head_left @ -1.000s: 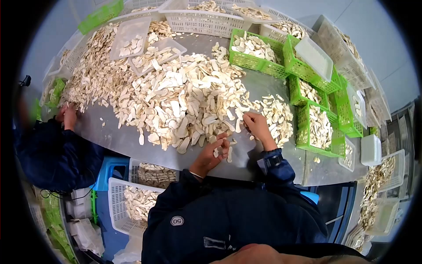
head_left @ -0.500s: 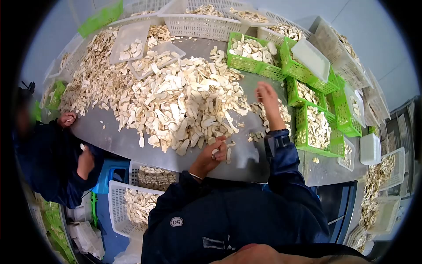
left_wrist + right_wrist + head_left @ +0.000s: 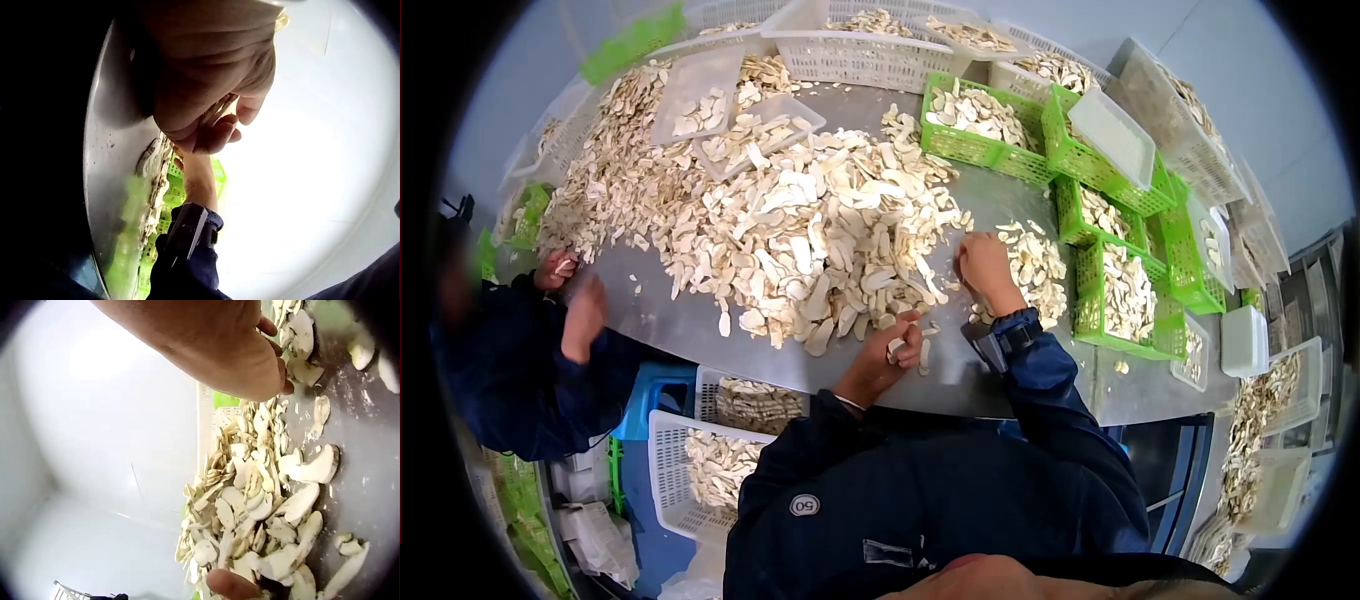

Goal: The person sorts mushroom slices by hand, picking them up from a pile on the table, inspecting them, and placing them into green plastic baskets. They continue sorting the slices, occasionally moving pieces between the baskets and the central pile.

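Observation:
In the head view my left hand (image 3: 882, 360), palm up at the near edge of the large heap of pale dried slices (image 3: 800, 230), grips a few slices (image 3: 895, 346) in curled fingers. The left wrist view shows that hand (image 3: 212, 69) with slices (image 3: 220, 107) between its fingers. My right hand (image 3: 988, 268) is low over the metal table, between the large heap and a smaller pile of slices (image 3: 1038, 270). In the right wrist view its fingers bend downward beside some slices (image 3: 304, 372); whether this hand (image 3: 212, 347) holds anything is hidden.
Green baskets of slices (image 3: 985, 150) stand at the right, some bearing clear trays (image 3: 1112, 138). White crates (image 3: 865, 58) line the back. Another person's hands (image 3: 583, 318) are at the left end. A white crate of slices (image 3: 675, 490) sits below the table edge.
My right hand reached out toward the green baskets, then came back beside the large heap. My left hand has barely moved. The other person's hands moved apart, then nearer together.

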Demonstrator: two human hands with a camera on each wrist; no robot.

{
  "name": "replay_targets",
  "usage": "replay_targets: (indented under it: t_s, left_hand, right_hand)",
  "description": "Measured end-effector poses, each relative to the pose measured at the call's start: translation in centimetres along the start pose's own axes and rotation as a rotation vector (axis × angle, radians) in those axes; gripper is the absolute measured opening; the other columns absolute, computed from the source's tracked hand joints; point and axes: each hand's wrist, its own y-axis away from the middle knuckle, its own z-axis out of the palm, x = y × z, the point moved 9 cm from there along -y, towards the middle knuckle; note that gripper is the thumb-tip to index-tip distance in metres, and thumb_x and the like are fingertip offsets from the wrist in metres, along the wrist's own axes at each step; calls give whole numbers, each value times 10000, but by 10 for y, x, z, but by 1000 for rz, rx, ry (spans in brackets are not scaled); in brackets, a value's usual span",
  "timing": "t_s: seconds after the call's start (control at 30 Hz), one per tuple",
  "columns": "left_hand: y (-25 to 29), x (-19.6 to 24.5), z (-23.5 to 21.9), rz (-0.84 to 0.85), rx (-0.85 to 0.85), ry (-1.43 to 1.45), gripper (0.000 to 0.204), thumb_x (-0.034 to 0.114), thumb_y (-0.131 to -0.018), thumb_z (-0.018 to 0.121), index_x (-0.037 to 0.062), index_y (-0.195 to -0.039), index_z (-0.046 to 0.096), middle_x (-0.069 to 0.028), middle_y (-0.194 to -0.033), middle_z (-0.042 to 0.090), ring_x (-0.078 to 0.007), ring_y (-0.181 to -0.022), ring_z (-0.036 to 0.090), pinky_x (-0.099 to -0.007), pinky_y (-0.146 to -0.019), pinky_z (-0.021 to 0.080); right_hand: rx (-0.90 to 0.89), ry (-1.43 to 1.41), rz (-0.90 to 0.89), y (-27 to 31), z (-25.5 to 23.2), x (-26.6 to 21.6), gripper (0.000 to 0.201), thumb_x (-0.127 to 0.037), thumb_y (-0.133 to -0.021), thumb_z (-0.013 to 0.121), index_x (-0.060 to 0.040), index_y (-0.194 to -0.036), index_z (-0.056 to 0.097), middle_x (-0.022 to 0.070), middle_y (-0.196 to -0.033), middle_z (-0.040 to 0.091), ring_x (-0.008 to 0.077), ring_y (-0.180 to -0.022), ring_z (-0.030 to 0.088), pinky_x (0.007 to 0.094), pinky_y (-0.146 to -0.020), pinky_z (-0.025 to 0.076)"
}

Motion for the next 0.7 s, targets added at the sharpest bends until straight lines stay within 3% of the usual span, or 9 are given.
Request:
replay_targets:
  t_s: [0.07, 0.1, 0.2, 0.33, 0.37, 0.47, 0.5, 0.6, 0.7]
  left_hand:
    - [-1, -1, -1, -5, -11, -6, 275, 219, -1002, 480, 79, -1236, 519, -16, -831, 502, -77, -619, 415, -235, -579, 353]
    - [-2, -1, 0, -5, -23, -6, 274, 218, -1002, 479, 79, -1235, 519, -17, -830, 501, -78, -622, 416, -235, -582, 353]
    - [-1, 1, 4, -5, -39, -8, 275, 219, -1002, 476, 75, -1232, 518, -18, -829, 501, -83, -627, 419, -239, -589, 355]
    - [3, 3, 2, 3, 69, -20, 263, 215, -1013, 464, 58, -1223, 489, -21, -766, 476, -96, -619, 409, -243, -582, 331]
    - [3, 3, 4, 2, 69, -21, 263, 219, -1013, 465, 60, -1221, 490, -22, -765, 477, -101, -622, 416, -241, -585, 334]
    - [2, 3, 5, 7, 48, -17, 260, 210, -1011, 462, 62, -1222, 490, -22, -762, 474, -96, -626, 420, -239, -587, 340]
    - [0, 1, 3, 2, 25, -10, 260, 208, -1010, 461, 62, -1224, 489, -21, -762, 474, -94, -627, 420, -239, -589, 344]
    - [-3, -4, -2, -7, -21, -1, 264, 201, -1010, 458, 62, -1232, 488, -20, -761, 472, -89, -630, 418, -239, -596, 353]
    - [-4, -1, 1, 1, -14, -19, 268, 194, -1008, 454, 62, -1238, 487, -19, -759, 468, -85, -631, 414, -239, -602, 358]
  right_hand:
    - [50, -87, -35, -9, -6, 0, 112, -55, -793, 558, -49, -844, 658, 139, -919, 654, 399, -887, 578, 459, -812, 478]
    - [97, -158, -58, -12, -15, -11, 225, -72, -792, 557, -74, -979, 683, 147, -1020, 654, 363, -966, 591, 436, -859, 487]
    - [224, -202, -230, -27, -10, -36, 280, -67, -802, 552, -84, -1057, 668, 160, -1091, 638, 364, -1029, 583, 426, -900, 482]
    - [147, -142, -236, -25, 7, -43, 271, -57, -796, 564, -79, -1046, 665, 139, -1110, 631, 358, -1069, 566, 430, -910, 478]
    - [140, -211, -225, -19, 6, -40, 211, -45, -778, 574, -74, -961, 673, 130, -1108, 631, 357, -1052, 570, 423, -910, 474]
    - [77, -235, -250, 1, 7, -22, 115, -41, -761, 581, -68, -832, 668, 116, -1089, 639, 357, -1031, 573, 414, -897, 476]
    - [79, -304, -196, 7, -2, -15, 82, -29, -749, 575, -60, -751, 651, 128, -969, 664, 348, -958, 596, 411, -881, 473]
    - [-26, -288, -57, 3, -7, 6, 82, -17, -743, 571, -44, -747, 649, 146, -834, 662, 356, -849, 617, 415, -823, 489]
    - [102, -305, 40, -6, -18, 14, 115, -64, -800, 561, -44, -825, 671, 173, -799, 653, 386, -785, 624, 444, -732, 502]
